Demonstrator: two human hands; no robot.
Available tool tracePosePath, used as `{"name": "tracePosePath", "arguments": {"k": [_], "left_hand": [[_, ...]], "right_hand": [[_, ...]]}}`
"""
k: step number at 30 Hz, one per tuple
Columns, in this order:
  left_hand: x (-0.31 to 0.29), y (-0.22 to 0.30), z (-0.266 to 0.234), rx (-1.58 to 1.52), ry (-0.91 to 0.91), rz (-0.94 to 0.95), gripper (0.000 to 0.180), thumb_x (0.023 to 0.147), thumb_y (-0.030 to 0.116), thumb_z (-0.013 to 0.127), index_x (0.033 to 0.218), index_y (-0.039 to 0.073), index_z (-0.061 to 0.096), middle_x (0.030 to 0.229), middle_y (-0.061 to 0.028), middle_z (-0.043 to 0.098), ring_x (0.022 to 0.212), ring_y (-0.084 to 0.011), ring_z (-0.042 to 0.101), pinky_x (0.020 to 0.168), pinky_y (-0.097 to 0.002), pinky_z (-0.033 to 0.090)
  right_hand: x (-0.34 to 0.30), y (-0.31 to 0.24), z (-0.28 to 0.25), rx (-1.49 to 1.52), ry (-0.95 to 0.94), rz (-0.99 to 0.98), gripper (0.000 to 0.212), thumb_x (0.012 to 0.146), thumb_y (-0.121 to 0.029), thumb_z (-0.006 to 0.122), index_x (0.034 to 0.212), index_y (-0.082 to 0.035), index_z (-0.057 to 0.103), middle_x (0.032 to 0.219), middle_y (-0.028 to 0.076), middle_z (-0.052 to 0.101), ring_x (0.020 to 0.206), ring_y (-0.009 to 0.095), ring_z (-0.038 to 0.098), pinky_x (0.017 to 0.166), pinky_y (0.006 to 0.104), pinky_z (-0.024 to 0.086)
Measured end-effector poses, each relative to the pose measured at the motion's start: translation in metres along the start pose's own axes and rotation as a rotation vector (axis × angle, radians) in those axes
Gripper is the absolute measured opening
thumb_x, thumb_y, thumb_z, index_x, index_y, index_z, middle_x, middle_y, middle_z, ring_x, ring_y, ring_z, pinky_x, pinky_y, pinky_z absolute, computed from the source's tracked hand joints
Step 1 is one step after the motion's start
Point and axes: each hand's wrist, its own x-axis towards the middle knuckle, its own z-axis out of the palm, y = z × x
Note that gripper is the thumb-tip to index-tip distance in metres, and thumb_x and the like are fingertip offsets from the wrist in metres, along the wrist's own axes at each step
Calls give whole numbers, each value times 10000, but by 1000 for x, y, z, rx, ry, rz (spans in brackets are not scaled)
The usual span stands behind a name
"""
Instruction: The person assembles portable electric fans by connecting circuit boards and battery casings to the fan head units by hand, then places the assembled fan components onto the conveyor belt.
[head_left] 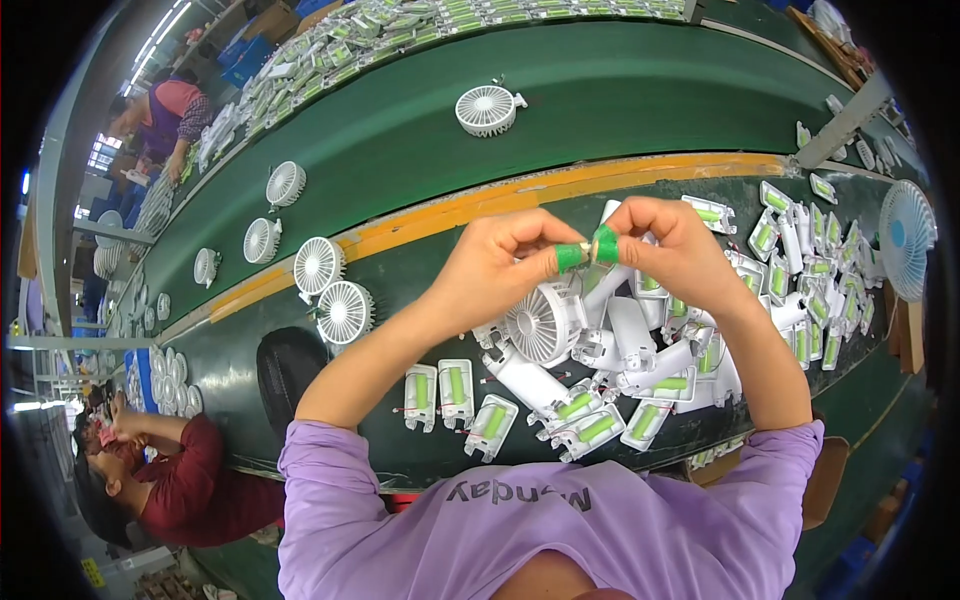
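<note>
While left hand (505, 262) and right hand (668, 250) pinch some tiny part (587, 250), I judge the fan (537, 325) at their seven o'clock light but fragile, best held by its rim (573, 316).

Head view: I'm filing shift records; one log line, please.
left hand: pinching | right hand: pinching | anything held: too small to tell | below: white fan head

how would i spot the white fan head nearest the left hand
On the near green bench, find the heap of long white casings, many showing green cells. In it, below the left hand in the picture, lies a white fan head. Its round, ribbed grille sets it apart from the casings around it.
</note>
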Motion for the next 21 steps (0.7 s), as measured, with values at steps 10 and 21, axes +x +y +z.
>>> {"name": "tracePosePath", "arguments": {"k": [10, 21], "left_hand": [[124, -87, -67, 1087, 179, 565, 343, 730, 77, 603, 1068, 32, 560, 1141, -148, 536, 1070, -310, 503, 886, -383, 417], [192, -97, -100, 1581, 236, 276, 422, 723, 310, 679, 1075, 103, 572, 1135, -88, 553, 1101, -238, 490, 905, -463, 372]], "right_hand": [[64, 31, -105, 166, 502, -79, 156, 848, -213, 603, 872, -61, 631, 801, -17, 621, 743, 51, 533, 691, 197, 389], [38, 42, 0, -544, -163, -288, 244, 724, -95, 643, 952, -15, 612, 916, 100, 595, 826, 269, 537, 729, 365, 441]]}}
